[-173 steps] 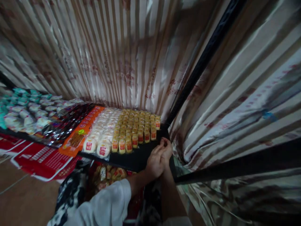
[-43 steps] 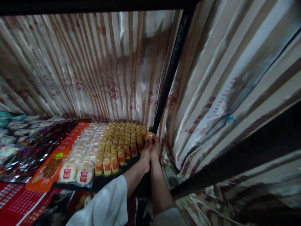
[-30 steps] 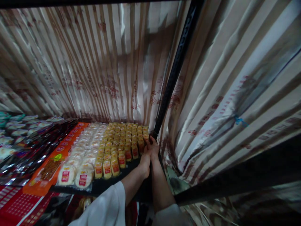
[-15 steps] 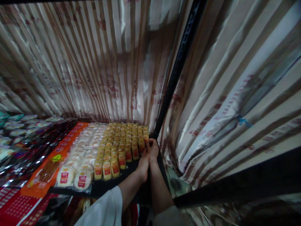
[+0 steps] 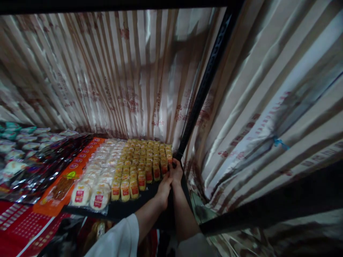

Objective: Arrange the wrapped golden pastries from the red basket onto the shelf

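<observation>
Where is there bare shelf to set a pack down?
Free: the black shelf board strip in front of the yellow packs, left of the left hand and right hand. Crowded: yellow packs, round white packs and orange packet lie edge to edge.

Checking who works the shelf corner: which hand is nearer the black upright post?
Right. The right hand is at the foot of the black post; the left hand sits lower, on its far side.

Yellow packets [image 5: 139,167] with red labels, white round packets [image 5: 93,185], an orange packet [image 5: 66,180], a beige-and-brown striped curtain [image 5: 120,71].
</observation>
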### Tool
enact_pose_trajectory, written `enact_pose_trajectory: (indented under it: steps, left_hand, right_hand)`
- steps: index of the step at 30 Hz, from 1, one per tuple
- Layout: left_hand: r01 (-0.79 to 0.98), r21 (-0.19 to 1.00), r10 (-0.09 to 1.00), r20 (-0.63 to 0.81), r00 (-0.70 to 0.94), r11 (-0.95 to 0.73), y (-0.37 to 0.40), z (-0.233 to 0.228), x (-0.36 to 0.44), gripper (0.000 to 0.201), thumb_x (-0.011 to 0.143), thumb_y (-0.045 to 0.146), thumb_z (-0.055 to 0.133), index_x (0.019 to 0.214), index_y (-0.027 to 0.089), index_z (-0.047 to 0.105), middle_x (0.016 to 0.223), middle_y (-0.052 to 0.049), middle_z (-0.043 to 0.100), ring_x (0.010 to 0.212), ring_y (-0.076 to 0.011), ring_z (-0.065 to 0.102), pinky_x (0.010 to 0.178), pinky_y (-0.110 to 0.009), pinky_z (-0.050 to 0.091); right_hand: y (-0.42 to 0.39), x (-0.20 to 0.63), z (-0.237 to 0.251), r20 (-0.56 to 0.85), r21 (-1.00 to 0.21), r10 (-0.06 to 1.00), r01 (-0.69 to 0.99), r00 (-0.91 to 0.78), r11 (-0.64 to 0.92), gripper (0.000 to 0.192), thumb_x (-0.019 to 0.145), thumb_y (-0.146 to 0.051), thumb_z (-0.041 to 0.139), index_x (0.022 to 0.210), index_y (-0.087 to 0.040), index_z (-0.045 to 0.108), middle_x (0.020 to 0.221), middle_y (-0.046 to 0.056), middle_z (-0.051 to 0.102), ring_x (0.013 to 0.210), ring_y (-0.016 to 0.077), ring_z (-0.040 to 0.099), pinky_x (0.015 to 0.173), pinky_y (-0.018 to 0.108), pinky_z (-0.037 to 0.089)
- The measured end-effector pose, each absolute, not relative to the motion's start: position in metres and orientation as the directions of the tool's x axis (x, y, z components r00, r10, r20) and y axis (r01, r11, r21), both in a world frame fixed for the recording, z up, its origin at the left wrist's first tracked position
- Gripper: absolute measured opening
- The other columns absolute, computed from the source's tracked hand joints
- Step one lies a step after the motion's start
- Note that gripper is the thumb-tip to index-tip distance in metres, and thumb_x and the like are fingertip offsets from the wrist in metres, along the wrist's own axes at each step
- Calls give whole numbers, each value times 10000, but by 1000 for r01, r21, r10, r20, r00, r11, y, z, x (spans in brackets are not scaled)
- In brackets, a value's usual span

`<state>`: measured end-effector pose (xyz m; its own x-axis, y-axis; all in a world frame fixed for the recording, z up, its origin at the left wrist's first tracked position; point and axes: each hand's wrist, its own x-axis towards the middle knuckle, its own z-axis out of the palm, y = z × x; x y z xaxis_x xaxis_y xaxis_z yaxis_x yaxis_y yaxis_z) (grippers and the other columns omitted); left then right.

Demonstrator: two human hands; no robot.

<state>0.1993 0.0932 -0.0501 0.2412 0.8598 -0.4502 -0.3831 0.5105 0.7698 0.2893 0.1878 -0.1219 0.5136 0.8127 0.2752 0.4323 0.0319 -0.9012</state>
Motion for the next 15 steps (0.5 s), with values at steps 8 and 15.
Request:
enact_pose_trajectory:
  steps: [8, 15]
  left_hand:
    - [-362, 795, 874, -451, 184, 486, 71, -37, 188, 354, 821, 293, 481, 1131, 150, 573, 1229, -83, 584, 1128, -175, 534, 956, -282, 384]
    - [-319, 784, 840, -537, 85, 533, 21, -53, 153, 126, 690, 194, 590, 774, 115, 641, 872, -86, 680, 670, -114, 598, 641, -227, 450]
  right_hand:
    - [173, 284, -104, 257, -917, 768, 399, 587, 2, 479, 697, -341, 511, 1108, -111, 591, 1095, 150, 646, 1011, 239, 594, 914, 377, 429]
    - [111, 257, -71, 231, -956, 741, 287, 630, 54, 441, 764, -388, 469, 1072, -93, 582, 1029, 160, 651, 911, 213, 622, 833, 349, 475]
